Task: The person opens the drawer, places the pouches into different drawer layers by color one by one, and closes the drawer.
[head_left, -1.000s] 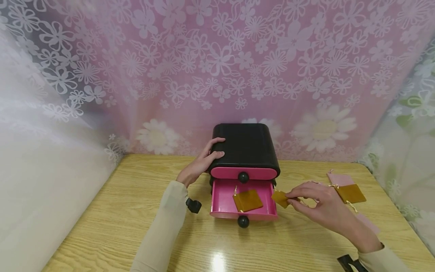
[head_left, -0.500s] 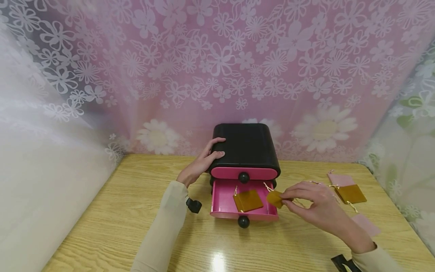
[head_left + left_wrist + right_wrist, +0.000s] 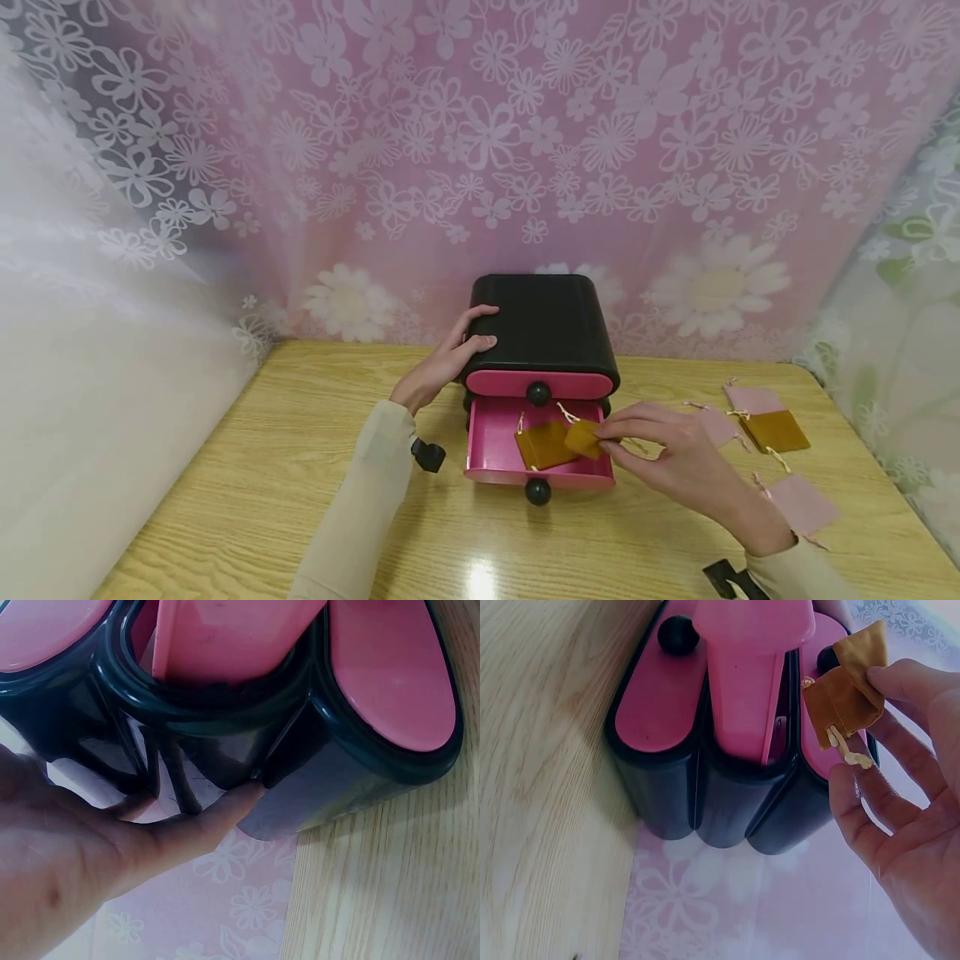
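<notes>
A black drawer cabinet with pink drawers stands on the table in the head view. Its middle drawer is pulled out, and a brown drawstring pouch lies inside. My left hand rests at the cabinet's left side, with thumb and a finger reaching onto the top; the left wrist view has its thumb against the black casing. Between thumb and fingers, my right hand pinches a second brown drawstring pouch over the drawer's right part. In the right wrist view this pouch appears folded, its cream cord dangling.
Right of the cabinet lie several pink pouches and another brown pouch, partly overlapping. The wooden table ends at a flowered pink curtain behind; more curtain hangs at both sides.
My right hand has carried the pinched brown pouch leftward, from beside the drawer's right wall to over its inside. The pink pouches behind that hand show more. My left hand stays put.
</notes>
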`<action>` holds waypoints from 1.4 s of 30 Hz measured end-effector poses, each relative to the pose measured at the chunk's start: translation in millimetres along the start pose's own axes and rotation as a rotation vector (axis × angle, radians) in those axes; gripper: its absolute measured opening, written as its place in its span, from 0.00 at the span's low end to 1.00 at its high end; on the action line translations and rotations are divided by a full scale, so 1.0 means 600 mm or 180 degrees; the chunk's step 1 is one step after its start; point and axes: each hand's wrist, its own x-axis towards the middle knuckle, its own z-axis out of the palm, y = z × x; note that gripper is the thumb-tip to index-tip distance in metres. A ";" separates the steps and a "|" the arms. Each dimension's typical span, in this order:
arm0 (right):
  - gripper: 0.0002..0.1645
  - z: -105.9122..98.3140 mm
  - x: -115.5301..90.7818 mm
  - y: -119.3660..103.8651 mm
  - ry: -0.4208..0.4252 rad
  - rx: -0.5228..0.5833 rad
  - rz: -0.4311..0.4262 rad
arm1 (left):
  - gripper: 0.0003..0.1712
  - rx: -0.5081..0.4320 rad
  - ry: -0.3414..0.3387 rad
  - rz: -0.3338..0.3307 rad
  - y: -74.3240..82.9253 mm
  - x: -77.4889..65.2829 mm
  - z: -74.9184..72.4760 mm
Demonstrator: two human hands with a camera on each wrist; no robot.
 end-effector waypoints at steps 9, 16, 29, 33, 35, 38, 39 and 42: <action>0.25 0.019 0.011 -0.007 -0.0028 -0.0043 0.0124 | 0.27 0.0008 -0.0010 0.0002 -0.001 0.000 0.000; 0.23 0.027 0.019 -0.007 -0.0087 -0.0015 0.0174 | 0.27 0.0073 0.0019 0.0014 0.000 0.000 0.000; 0.25 0.048 0.027 0.004 0.0055 0.0189 -0.0109 | 0.26 0.0064 0.0039 0.0009 0.001 0.002 -0.001; 0.24 0.052 0.028 0.005 0.0003 0.0199 -0.0017 | 0.26 0.0065 0.0038 0.0015 -0.001 0.004 -0.001; 0.22 0.054 0.028 0.006 -0.0021 0.0194 0.0013 | 0.26 0.0061 0.0035 0.0018 -0.002 0.005 -0.001; 0.21 0.059 0.030 0.008 -0.0015 0.0207 -0.0026 | 0.26 0.0062 0.0035 0.0019 -0.003 0.005 -0.001; 0.21 0.061 0.031 0.009 -0.0002 0.0206 -0.0056 | 0.26 0.0060 0.0035 0.0017 -0.003 0.005 -0.001; 0.22 0.065 0.033 0.011 0.0040 0.0214 -0.0143 | 0.26 0.0053 0.0039 0.0002 -0.004 0.005 0.000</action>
